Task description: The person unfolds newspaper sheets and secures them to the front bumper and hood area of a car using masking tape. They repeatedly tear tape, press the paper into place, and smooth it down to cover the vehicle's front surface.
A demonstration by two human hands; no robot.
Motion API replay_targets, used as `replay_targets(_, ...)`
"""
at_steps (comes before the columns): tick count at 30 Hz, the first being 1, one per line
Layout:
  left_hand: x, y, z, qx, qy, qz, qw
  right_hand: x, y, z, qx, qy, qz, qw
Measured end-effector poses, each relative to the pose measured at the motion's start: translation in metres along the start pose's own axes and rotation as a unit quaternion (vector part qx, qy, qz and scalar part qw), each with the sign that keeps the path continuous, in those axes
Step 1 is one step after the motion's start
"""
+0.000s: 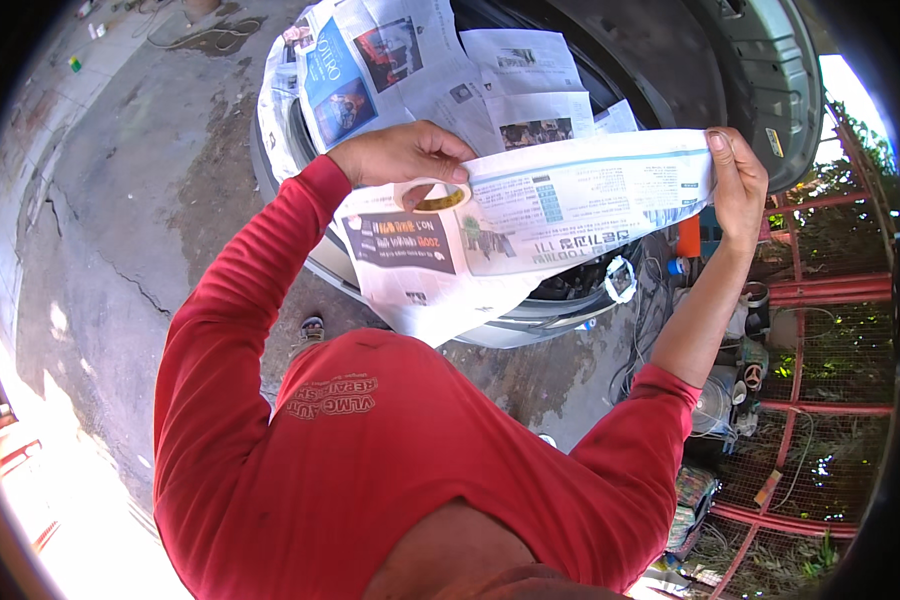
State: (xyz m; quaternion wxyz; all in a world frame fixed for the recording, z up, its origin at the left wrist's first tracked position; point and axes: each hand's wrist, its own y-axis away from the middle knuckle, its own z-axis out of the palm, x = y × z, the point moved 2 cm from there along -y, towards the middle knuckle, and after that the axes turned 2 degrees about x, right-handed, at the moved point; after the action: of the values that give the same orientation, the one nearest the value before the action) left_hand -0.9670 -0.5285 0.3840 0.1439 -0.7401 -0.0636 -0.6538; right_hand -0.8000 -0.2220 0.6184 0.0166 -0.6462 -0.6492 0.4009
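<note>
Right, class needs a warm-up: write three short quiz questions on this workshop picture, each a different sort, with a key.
1. Multiple choice: what shows just below the fingertips of the bare left hand?
A) a black rubber hose
B) a pale ring-shaped roll of tape
C) a wooden-handled brush

2. True or false: the bare right hand hangs clear of the large white printed paper sheet.

3. Open question: what lies spread over part of the silver-grey metal vehicle, beyond the hands?

Key:
1. B.
2. False; it grips the sheet near its upper right corner.
3. More white printed sheets.
</note>
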Motion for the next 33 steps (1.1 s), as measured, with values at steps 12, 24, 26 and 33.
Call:
replay_targets(12,0.017,0.002,0.012,0.117,-0.054,0.006,0.992,0.031,0.007,-0.016,0.026,-0.108,0.018,0.994)
replay_targets(24,-0.010,0.023,0.042,0.121,-0.065,-0.025,0.990,0.018,0.010,-0.018,0.019,0.082,-0.058,0.995)
replay_targets(26,-0.029,0.034,0.036,0.099,-0.042,0.027,0.994,0.017,0.008,-0.044,0.054,0.107,-0.031,0.992)
replay_targets(33,-0.071,0.051,0.001,0.020,-0.003,-0.111,0.994,0.029,-0.009,-0.154,0.155,0.086,0.001,0.984)
